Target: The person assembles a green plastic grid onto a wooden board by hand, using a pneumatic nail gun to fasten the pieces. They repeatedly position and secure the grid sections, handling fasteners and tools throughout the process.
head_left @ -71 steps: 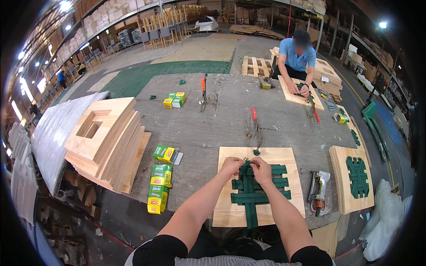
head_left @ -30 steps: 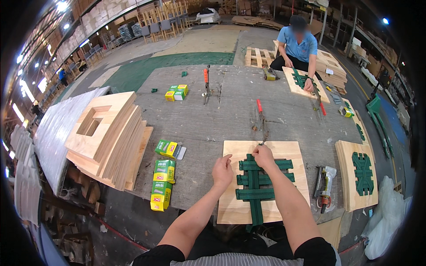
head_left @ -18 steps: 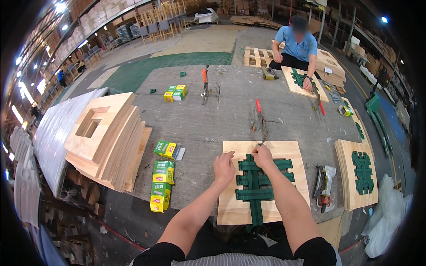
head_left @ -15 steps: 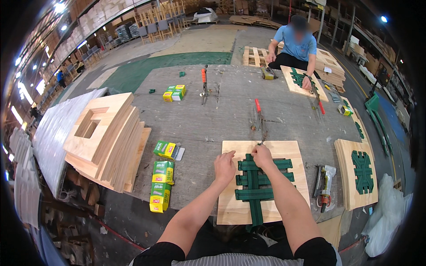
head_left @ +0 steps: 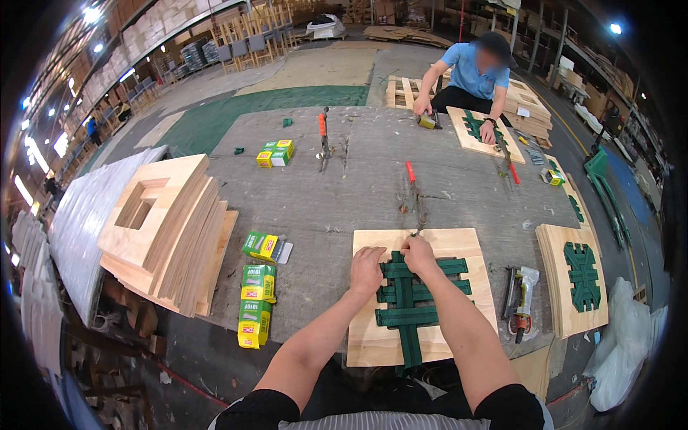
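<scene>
While both hands press flat, gripping nothing, the green slats beneath could skew on the board.

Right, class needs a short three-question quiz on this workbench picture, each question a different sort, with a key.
1. True or false: both hands rest on the green slat piece lying on the wooden board.
2. What lies on the table just right of that board? A) nail gun B) paint tin C) broom
3. Fill in: the stack of boards with square holes sits to the person's ____.

Key: 1 true: left hand and right hand both touch its upper end. 2 A, the nail gun. 3 left.
</scene>
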### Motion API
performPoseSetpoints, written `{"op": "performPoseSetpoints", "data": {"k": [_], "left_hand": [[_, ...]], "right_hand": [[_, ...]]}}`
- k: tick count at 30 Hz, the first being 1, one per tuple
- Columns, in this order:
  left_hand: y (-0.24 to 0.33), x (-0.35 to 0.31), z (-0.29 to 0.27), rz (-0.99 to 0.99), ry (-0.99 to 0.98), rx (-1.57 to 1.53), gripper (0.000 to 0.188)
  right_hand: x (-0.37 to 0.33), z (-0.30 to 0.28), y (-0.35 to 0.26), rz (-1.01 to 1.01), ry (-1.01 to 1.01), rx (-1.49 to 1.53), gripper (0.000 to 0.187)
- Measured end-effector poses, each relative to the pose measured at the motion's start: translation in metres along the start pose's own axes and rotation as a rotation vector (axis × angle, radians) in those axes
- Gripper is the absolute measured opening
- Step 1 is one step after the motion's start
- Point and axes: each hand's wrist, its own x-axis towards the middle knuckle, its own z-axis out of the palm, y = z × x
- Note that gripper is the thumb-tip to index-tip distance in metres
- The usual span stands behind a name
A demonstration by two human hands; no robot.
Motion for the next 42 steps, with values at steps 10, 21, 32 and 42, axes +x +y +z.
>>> {"op": "performPoseSetpoints", "data": {"k": [10, 21, 32, 42], "left_hand": [[0.021, -0.013, 0.01, 0.213, -0.235, 0.226, 0.042], [0.032, -0.009, 0.01, 0.158, -0.402, 0.465, 0.048], [0.04, -0.012, 0.02, 0.129, -0.451, 0.416, 0.049], [0.019, -0.009, 0.009, 0.201, -0.33, 0.428, 0.046]], "right_hand": [[-0.006, 0.008, 0.01, 0.09, -0.02, 0.123, 0.014], [-0.06, -0.051, 0.026, 0.01, 0.253, 0.166, 0.026], [-0.25, -0.198, 0.188, 1.062, 0.383, -0.216, 0.061], [-0.181, -0.209, 0.208, 1.013, 0.196, -0.093, 0.057]]}}
